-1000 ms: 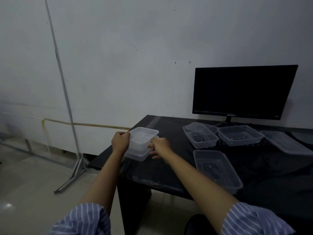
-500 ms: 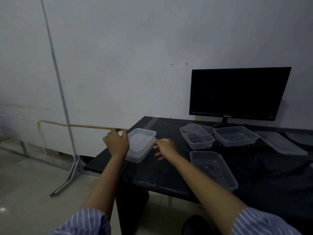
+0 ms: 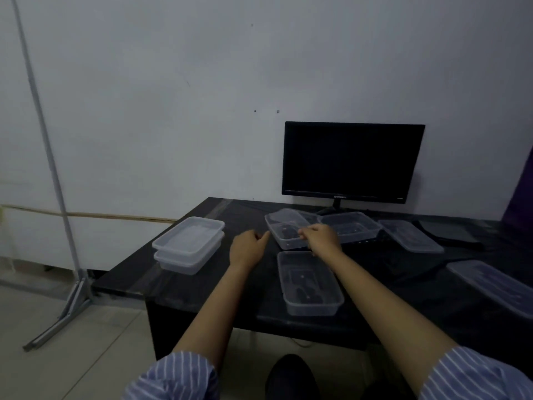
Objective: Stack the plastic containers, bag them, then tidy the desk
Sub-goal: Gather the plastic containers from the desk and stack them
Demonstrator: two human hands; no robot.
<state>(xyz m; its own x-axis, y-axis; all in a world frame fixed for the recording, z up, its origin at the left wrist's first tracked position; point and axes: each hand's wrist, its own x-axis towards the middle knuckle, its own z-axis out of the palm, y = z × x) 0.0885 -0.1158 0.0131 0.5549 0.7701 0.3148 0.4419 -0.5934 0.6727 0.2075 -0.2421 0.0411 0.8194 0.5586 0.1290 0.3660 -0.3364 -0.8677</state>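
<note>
I note a stack of two containers (image 3: 189, 244) standing at the desk's (image 3: 184, 293) left front corner, set aside so later ones can be added. Both hands are off it. My left hand (image 3: 248, 247) hovers over bare desk, fingers loosely curled and holding nothing, just left of the rear container (image 3: 284, 230). My right hand (image 3: 320, 236) is over that container's near rim, fingers bent toward it; whether they already pinch the rim I cannot tell. I judge this container is the next one for the stack. A second open container (image 3: 310, 282) lies nearer, between my forearms, a third (image 3: 350, 226) sits before the monitor (image 3: 350, 161), and flat lids (image 3: 411, 235) lie to the right. No bag is visible.
</note>
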